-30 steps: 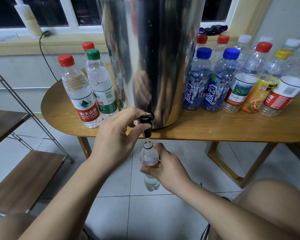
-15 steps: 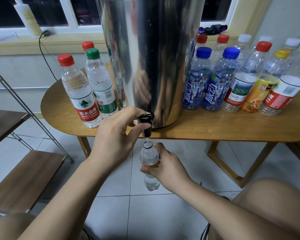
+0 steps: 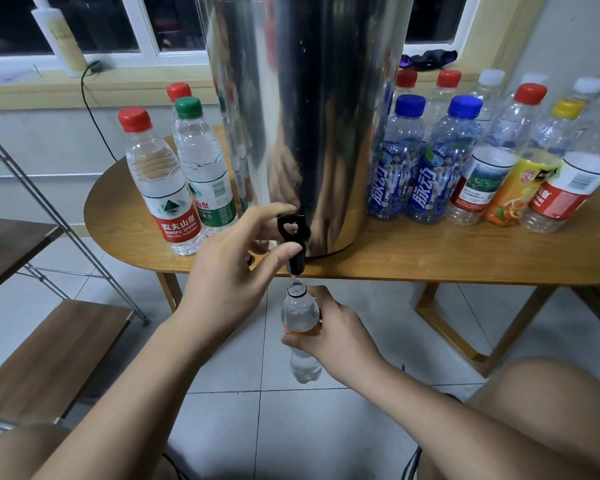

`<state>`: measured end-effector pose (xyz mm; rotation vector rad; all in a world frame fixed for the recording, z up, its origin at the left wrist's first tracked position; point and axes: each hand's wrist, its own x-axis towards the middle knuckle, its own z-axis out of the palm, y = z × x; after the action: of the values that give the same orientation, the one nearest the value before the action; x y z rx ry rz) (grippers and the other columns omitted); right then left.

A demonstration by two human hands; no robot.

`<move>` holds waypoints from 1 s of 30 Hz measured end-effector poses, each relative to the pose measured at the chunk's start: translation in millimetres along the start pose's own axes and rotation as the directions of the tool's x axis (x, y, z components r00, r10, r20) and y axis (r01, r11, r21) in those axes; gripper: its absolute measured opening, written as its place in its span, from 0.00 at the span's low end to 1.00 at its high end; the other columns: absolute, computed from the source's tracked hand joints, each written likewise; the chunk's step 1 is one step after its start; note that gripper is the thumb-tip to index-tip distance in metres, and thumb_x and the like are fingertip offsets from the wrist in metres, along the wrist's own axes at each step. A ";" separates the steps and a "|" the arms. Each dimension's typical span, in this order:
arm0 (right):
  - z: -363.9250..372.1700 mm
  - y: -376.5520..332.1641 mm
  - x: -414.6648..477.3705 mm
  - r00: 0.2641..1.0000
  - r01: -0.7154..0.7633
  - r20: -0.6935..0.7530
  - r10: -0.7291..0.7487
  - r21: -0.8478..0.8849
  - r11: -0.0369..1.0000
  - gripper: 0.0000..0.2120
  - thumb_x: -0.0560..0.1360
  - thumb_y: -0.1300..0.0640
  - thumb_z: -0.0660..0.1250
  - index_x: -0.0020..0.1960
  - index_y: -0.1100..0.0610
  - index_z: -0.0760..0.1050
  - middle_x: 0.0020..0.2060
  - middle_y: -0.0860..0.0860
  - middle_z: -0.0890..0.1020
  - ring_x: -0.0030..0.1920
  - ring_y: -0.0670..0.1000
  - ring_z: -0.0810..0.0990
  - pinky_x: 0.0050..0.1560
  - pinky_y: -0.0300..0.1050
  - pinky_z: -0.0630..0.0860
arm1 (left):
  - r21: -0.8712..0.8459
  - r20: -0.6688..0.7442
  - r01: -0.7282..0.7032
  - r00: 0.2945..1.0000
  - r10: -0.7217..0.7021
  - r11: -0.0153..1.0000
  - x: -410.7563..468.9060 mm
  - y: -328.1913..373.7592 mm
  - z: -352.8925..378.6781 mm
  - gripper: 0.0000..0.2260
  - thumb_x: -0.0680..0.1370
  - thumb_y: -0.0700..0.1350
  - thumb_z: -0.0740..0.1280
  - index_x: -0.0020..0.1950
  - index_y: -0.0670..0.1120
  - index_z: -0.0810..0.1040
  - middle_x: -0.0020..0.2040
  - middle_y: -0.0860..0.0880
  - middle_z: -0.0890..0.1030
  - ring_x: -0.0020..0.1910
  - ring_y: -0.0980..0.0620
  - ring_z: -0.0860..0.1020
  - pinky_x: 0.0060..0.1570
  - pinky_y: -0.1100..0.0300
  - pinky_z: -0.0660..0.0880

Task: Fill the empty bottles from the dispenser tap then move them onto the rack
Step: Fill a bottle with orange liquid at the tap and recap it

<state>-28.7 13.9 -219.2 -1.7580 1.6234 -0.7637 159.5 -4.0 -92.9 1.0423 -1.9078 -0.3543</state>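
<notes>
Wooden oval table (image 3: 465,258) stands just beyond the grip. Pale grey tiled floor (image 3: 291,427) lies beneath it. Behind and above the grip is 1 white-framed window (image 3: 146,29) with dark panes, over a cream sill (image 3: 49,95). White wall (image 3: 32,140) below. Room evenly lit.

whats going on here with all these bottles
A person is filling a bottle at the steel dispenser on the wooden table. The left hand pinches the black tap, while the right hand holds an uncapped bottle upright just below the spout. It already has water in it. Capped bottles stand on the table on both sides of the dispenser, and the rack is off to the left.
</notes>
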 end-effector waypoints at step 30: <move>-9.0 -2.4 -8.2 1.000 0.013 0.027 -0.013 0.008 1.000 0.36 0.67 0.36 0.82 0.69 0.36 0.67 0.57 0.38 0.83 0.56 0.44 0.81 0.58 0.47 0.80 | 0.325 0.128 0.124 0.977 -0.173 0.938 -13.8 -63.9 -10.7 0.08 0.79 0.47 0.77 0.55 0.57 0.83 0.48 0.60 0.83 0.48 0.57 0.81 0.46 0.59 0.78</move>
<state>-34.7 21.7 -211.6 -1.7678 1.5905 -0.7487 204.8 -29.9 -133.6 1.4125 -2.0745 -0.2232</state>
